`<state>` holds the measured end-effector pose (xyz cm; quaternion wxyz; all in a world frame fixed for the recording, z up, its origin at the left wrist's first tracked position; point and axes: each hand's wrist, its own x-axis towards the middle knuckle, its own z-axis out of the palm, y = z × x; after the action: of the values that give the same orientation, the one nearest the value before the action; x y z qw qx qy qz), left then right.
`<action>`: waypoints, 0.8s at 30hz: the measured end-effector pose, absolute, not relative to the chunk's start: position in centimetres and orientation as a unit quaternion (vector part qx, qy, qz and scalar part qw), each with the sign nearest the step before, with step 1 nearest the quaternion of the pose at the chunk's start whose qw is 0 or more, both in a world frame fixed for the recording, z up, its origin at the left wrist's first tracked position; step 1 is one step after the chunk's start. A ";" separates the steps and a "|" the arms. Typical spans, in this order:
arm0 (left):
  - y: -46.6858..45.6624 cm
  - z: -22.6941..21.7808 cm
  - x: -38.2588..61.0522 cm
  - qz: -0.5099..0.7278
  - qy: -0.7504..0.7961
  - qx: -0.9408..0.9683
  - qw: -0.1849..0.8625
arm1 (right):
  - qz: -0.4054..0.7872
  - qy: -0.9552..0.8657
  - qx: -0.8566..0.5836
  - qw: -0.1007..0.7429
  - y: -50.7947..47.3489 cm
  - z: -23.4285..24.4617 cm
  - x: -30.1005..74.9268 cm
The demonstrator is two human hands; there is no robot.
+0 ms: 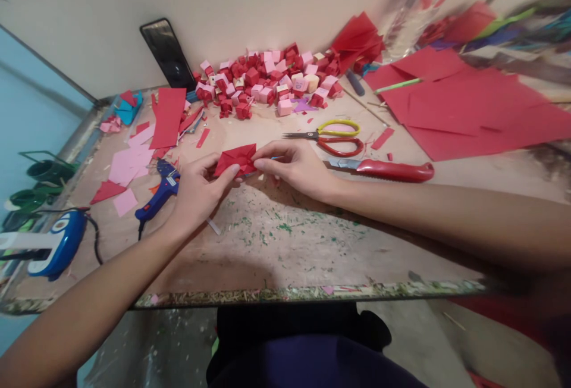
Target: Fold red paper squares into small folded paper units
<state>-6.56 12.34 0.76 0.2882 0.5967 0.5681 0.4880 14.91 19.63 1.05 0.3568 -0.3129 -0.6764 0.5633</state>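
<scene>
A folded red paper piece (235,159) is held over the worn table (285,251) between both hands. My left hand (196,191) pinches its left edge with thumb and fingers closed. My right hand (297,165) grips its right side, fingers curled together. Behind the hands lies a heap of small red and pink folded paper cubes (267,81) against the wall.
Yellow-and-red scissors (332,136) and a red-handled knife (386,169) lie right of the hands. A blue glue gun (159,191) is at the left, with pink and red scraps (131,162). Red paper sheets (464,114) cover the right. A phone (167,55) leans on the wall.
</scene>
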 end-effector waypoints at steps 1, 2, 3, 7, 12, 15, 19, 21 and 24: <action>12.3 0.8 -6.5 0.483 0.568 0.599 0.290 | 0.562 -0.680 -0.313 0.352 19.7 1.0 14.9; 12.2 0.9 -6.4 0.477 0.570 0.603 0.290 | 0.561 -0.684 -0.313 0.345 19.7 1.0 14.9; 12.2 1.0 -6.3 0.471 0.572 0.606 0.289 | 0.560 -0.687 -0.315 0.340 19.7 1.0 14.9; 12.1 1.5 -5.9 0.454 0.576 0.607 0.306 | 0.552 -0.682 -0.329 0.348 19.7 1.0 14.8; 12.2 1.7 -5.8 0.471 0.567 0.584 0.339 | 0.547 -0.665 -0.351 0.367 19.6 0.9 15.0; 12.4 1.7 -6.1 0.490 0.565 0.577 0.329 | 0.559 -0.654 -0.348 0.372 19.7 0.9 15.0; 12.6 1.4 -6.3 0.498 0.558 0.580 0.323 | 0.563 -0.658 -0.345 0.361 19.6 1.0 14.9; 12.6 1.3 -6.3 0.501 0.554 0.578 0.328 | 0.560 -0.667 -0.334 0.362 19.6 1.0 14.8; 12.3 1.2 -6.1 0.496 0.555 0.584 0.325 | 0.555 -0.679 -0.322 0.357 19.6 1.0 14.7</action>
<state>-6.15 12.32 1.22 0.3248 0.5840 0.5548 0.4956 14.73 19.61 1.00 0.3569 -0.3217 -0.6791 0.5550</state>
